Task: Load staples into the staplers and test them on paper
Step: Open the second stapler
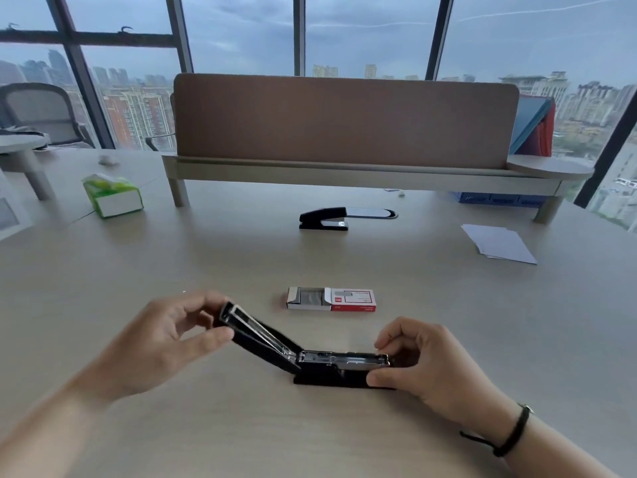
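The open stapler (306, 353) is held on the surface (206, 253): left hand (165, 339) fingers pinch its raised lid, right hand (424, 363) fingers clamp its base. Loading is in hand; staples must be fetched from the staple box (331, 299) just beyond the fingers.

On the near part of the desk (172, 253) a black stapler (310, 353) lies swung open, its lid tilted up to the left and its staple channel flat on the base. The left hand (165, 343) pinches the raised end of the lid, and the right hand (424, 367) grips the right end of the base. Just beyond lies a half-open red and white staple box (332, 299); farther off sit a second, closed stapler (324, 219), white paper sheets (498, 243) at far right and a green tissue pack (112, 194) at far left.
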{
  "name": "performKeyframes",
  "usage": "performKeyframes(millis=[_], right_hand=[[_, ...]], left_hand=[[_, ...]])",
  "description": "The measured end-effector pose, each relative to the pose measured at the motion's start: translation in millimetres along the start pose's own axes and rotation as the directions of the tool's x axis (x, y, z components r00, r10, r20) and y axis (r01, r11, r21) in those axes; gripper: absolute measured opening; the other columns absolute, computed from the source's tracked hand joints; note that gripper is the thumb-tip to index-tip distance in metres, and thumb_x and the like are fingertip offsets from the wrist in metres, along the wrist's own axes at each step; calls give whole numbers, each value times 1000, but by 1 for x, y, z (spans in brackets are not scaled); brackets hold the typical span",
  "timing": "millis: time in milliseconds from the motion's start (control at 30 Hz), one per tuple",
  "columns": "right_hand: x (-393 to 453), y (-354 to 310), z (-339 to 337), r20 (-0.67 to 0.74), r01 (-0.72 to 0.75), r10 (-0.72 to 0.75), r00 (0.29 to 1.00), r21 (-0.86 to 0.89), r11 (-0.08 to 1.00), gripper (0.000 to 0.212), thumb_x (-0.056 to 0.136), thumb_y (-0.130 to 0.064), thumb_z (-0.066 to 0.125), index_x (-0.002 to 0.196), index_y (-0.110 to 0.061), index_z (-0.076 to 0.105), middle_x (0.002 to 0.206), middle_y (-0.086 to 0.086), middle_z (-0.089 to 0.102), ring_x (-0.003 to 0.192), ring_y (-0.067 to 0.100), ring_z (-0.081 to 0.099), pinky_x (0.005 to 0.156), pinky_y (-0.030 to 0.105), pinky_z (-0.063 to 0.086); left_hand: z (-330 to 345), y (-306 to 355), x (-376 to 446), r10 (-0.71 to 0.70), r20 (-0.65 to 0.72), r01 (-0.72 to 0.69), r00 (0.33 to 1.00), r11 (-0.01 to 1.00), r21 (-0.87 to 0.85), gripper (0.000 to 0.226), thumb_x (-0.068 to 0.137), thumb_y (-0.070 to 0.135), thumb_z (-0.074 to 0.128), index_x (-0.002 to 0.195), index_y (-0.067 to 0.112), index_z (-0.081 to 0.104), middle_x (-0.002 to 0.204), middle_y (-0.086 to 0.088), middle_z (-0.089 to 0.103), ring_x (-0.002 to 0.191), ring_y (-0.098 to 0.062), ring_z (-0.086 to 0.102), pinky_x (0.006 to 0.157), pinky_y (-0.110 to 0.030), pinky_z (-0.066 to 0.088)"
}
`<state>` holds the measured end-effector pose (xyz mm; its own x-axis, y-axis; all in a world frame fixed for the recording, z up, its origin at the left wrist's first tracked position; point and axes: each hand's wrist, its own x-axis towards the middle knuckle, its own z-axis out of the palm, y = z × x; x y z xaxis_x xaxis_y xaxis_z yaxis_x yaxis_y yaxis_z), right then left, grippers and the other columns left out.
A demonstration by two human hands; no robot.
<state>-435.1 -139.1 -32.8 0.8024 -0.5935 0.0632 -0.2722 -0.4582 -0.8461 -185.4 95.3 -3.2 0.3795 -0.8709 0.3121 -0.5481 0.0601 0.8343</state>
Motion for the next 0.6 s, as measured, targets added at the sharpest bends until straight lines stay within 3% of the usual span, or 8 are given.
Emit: performKeyframes(millis=[100, 300, 600], right_hand=[[2, -2, 0, 10, 11, -11, 1000, -16, 1000, 37, 54, -31, 93, 81, -31, 68, 79, -1, 77, 65, 6, 63, 72, 28, 49], [0, -2, 3, -1, 21, -21, 1000, -43, 999, 34, 57, -25, 94, 79, -27, 69, 75, -6, 76, 65, 5, 63, 69, 22, 47], [1, -4, 2, -8, 23, -24, 1000, -31, 999, 33, 58, -20, 94, 80, -24, 70, 77, -3, 76, 61, 2, 61, 64, 13, 46]], left_hand=[[-12, -16, -10, -82, 81, 68, 993, 984, 165, 27, 70, 39, 73, 93, 24, 72, 81, 0, 70, 81, -31, 65, 79, -29, 49], [-9, -27, -10, -144, 124, 94, 982, 934, 345, 24, 64, 41, 76, 85, 31, 72, 79, 5, 68, 75, -12, 64, 74, -22, 47], [-9, -29, -12, -165, 97, 123, 982, 933, 338, 29, 62, 45, 75, 87, 32, 72, 85, 4, 70, 81, -13, 66, 79, -28, 49]])
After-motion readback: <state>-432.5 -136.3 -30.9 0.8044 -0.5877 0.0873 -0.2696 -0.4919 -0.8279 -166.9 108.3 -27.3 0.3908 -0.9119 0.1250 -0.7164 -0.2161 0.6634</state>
